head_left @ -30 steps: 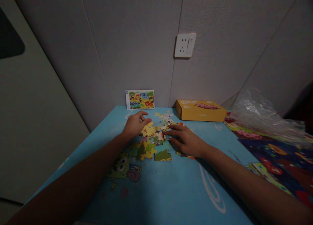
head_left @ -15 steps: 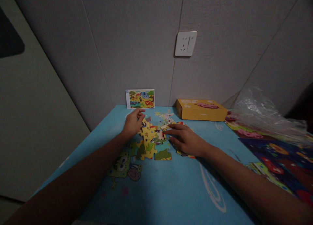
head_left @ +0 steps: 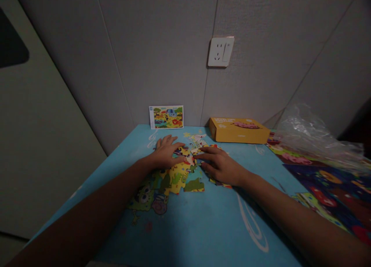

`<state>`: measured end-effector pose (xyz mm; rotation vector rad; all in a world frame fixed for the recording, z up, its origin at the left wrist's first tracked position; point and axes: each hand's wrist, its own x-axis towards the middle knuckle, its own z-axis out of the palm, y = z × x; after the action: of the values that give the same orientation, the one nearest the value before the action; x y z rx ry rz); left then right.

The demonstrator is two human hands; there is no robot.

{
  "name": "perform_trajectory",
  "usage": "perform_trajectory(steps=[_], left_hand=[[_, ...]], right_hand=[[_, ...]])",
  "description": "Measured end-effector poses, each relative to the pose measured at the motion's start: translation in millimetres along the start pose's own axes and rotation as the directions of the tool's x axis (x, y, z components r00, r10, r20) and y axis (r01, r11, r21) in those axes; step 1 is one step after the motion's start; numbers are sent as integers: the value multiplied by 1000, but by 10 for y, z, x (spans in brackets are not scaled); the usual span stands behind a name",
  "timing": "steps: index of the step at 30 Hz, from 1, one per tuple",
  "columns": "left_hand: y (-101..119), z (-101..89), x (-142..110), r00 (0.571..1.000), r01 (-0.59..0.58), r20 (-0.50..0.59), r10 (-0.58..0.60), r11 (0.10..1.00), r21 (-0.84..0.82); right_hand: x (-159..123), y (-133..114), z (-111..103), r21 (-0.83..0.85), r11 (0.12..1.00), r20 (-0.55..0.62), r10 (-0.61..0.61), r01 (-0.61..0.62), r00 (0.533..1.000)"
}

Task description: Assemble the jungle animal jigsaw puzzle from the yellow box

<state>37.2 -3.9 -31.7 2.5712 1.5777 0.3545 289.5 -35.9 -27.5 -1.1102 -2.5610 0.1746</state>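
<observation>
From here, the left hand lies splayed on jigsaw pieces; whether the right hand grips any, I can't tell.

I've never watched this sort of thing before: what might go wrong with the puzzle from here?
The left hand is spread over jigsaw pieces that look joined, so a sideways push might shift or separate them.

The right hand partly covers a cluster of other pieces; lifting or sliding it could scatter them.

The picture card stands propped against the wall beyond the left hand, so a bump might topple it.
</observation>
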Motion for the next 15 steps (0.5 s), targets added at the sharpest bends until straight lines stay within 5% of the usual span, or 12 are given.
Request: perform_trajectory(steps=[7, 15], left_hand=[[60, -33, -39, 991, 15, 134, -18, 1000, 24], [-3, -39, 19, 990, 129, -71, -125, 990, 51]], right_hand=[[-10, 5, 6, 15, 1000, -7, 13, -13, 1000], [7, 8, -13, 43, 996, -91, 83, -79, 992]])
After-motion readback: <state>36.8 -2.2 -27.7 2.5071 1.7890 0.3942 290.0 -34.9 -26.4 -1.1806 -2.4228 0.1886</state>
